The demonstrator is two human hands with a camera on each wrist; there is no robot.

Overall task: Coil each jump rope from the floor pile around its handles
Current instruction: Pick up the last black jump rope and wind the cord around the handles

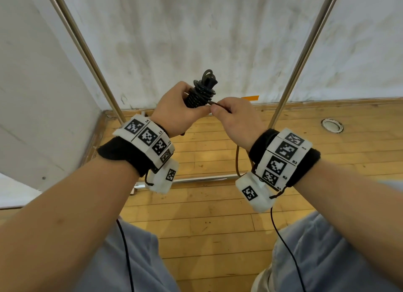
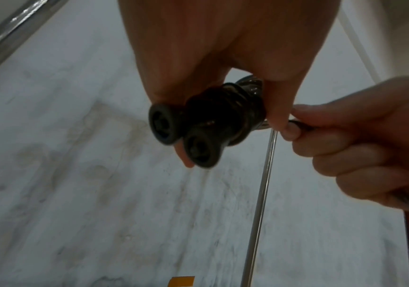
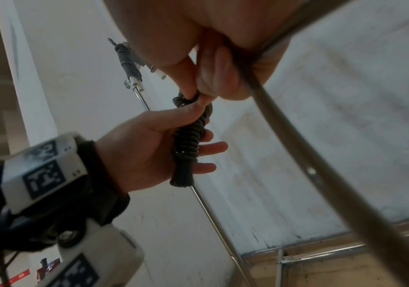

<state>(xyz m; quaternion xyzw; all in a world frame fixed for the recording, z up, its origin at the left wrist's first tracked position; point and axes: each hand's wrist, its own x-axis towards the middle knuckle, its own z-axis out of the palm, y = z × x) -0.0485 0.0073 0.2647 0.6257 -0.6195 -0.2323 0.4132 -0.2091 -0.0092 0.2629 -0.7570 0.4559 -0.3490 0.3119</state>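
My left hand (image 1: 176, 110) grips a pair of black jump rope handles (image 1: 199, 94) held side by side, with dark rope coiled tightly round them. Their two round end caps (image 2: 181, 134) face the left wrist camera. My right hand (image 1: 233, 117) pinches the loose rope (image 1: 218, 104) right beside the coil. The free rope runs through that fist and hangs down past the wrist (image 3: 292, 155). In the right wrist view the coiled handles (image 3: 190, 143) sit upright in my left palm (image 3: 139, 153).
A metal rack frame surrounds me: slanted poles on the left (image 1: 87, 51) and right (image 1: 305, 51), with a base bar (image 1: 202, 178) on the wooden floor. A white wall (image 1: 196, 30) stands behind. A round floor fitting (image 1: 332, 125) lies at right. Another coiled rope (image 3: 128, 64) hangs on the rack.
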